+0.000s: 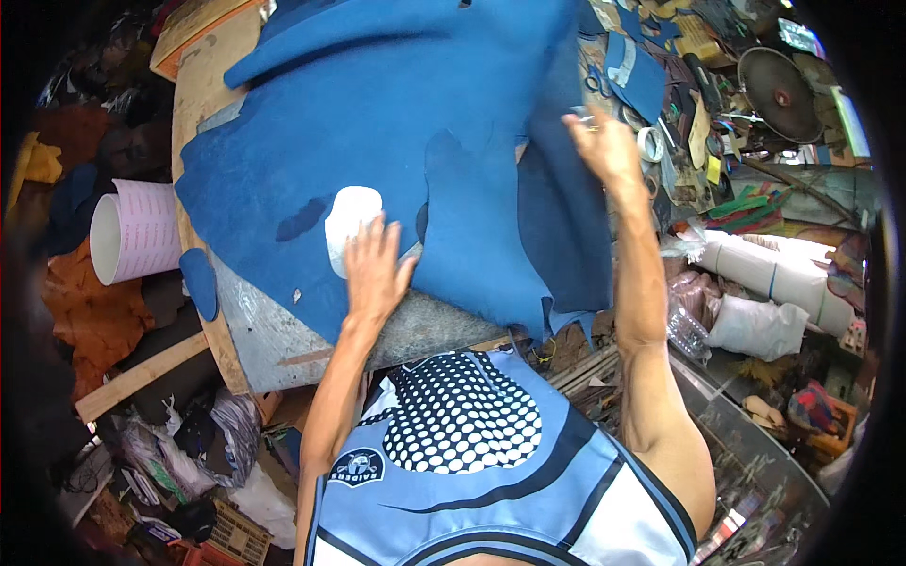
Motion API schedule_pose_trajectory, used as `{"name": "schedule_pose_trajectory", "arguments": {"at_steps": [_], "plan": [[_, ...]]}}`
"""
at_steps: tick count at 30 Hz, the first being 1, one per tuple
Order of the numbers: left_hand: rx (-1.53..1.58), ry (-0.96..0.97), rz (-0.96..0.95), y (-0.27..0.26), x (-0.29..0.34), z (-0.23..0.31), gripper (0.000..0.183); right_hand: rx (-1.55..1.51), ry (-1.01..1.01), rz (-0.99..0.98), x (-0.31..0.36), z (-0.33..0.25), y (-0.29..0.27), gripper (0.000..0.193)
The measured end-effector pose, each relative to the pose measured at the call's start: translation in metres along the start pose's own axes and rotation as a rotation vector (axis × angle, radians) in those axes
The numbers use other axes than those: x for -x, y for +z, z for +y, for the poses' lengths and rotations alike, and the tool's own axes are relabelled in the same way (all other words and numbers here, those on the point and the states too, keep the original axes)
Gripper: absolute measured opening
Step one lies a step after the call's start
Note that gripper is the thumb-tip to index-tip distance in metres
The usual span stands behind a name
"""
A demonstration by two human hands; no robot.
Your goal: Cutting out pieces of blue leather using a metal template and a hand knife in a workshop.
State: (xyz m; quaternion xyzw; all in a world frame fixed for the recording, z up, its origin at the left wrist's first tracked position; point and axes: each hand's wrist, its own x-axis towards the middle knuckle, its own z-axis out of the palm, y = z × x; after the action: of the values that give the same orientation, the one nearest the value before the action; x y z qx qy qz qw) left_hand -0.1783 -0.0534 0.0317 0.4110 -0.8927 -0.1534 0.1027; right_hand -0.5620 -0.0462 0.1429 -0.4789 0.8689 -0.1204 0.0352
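A large sheet of blue leather (377,104) covers most of the work table, its edges cut irregularly. On it lies a white pattern piece (353,209) with rounded ends. My left hand (375,269) rests flat with fingers apart over the lower part of that piece. Over the sheet's right edge, my right hand (606,146) is raised with thumb and fingers together; a small pale, shiny thing shows at the fingertips, too small to name. Beside the pattern, a dark oval gap (302,219) shows in the leather.
At the right are blue-handled scissors (593,79), a roll of tape (649,144) and leather scraps. A round fan (780,94) stands beyond them. Left of the table is a rolled white sheet (137,232). The bare grey table top (264,321) shows near me.
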Motion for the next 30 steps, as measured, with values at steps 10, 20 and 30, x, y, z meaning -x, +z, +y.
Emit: {"name": "schedule_pose_trajectory", "arguments": {"at_steps": [10,20,30], "plan": [[0.284,0.230,-0.041,0.043,-0.065,0.031,0.081,-0.239,0.060,0.176,0.067,0.047,-0.005,0.046],[0.843,0.670,-0.355,0.004,-0.110,0.149,0.046,-0.481,-0.162,0.211,0.125,-0.025,-0.033,0.044],[-0.002,0.186,-0.046,0.072,-0.143,0.086,0.061,-0.193,0.040,0.115,0.166,-0.001,0.017,0.027]]}}
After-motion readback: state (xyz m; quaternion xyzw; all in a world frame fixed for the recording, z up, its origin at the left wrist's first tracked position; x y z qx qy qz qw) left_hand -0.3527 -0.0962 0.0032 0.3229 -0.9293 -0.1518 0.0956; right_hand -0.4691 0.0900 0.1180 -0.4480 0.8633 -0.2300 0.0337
